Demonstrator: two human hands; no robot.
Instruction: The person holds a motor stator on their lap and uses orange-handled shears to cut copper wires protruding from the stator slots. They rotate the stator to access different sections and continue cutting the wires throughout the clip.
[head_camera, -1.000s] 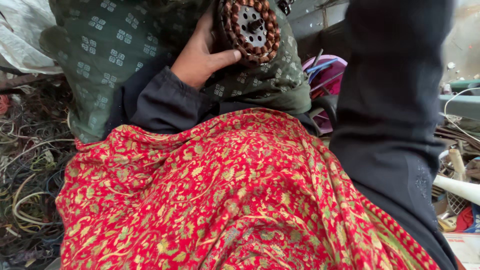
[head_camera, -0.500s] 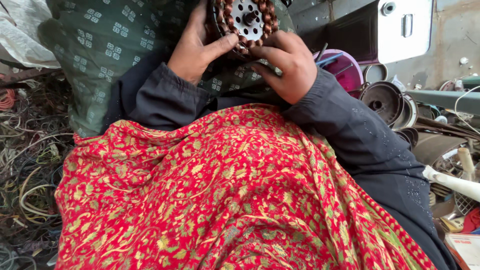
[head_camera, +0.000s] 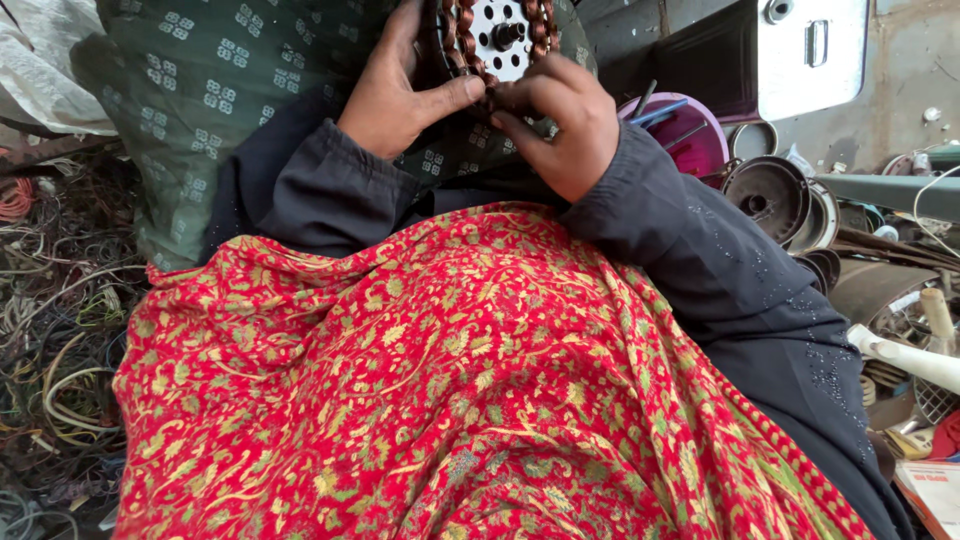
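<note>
head view, scanned left to right. far left: a tangle of scrap wires (head_camera: 50, 330) lies on the ground, with a pale sack (head_camera: 40, 70) above it at the upper corner. next, a green patterned cloth (head_camera: 220, 100) covers the person's raised knee, and a red floral cloth (head_camera: 450, 390) spreads across the lap and fills the lower middle of the frame.

upper centre: the left hand (head_camera: 400, 95), in a dark sleeve, is closed around the left edge of a round motor stator (head_camera: 495, 40), thumb pressed against its lower rim. the stator rests on the green cloth at the top of the frame, partly cut off by the edge; copper-coloured windings ring a pale perforated centre plate. the right hand (head_camera: 560, 125) grips the lower right rim of the same stator, fingers curled inward, fingertips touching the windings just beside the left thumb. both hands are in contact with the part.

right of the hands: a pink plastic tub (head_camera: 690, 140) holds a few tools, and a grey metal box (head_camera: 810, 50) stands behind it. round metal motor housings (head_camera: 770, 195) lie near the tub. far right: a white plastic handle (head_camera: 900, 350) and mixed scrap.
</note>
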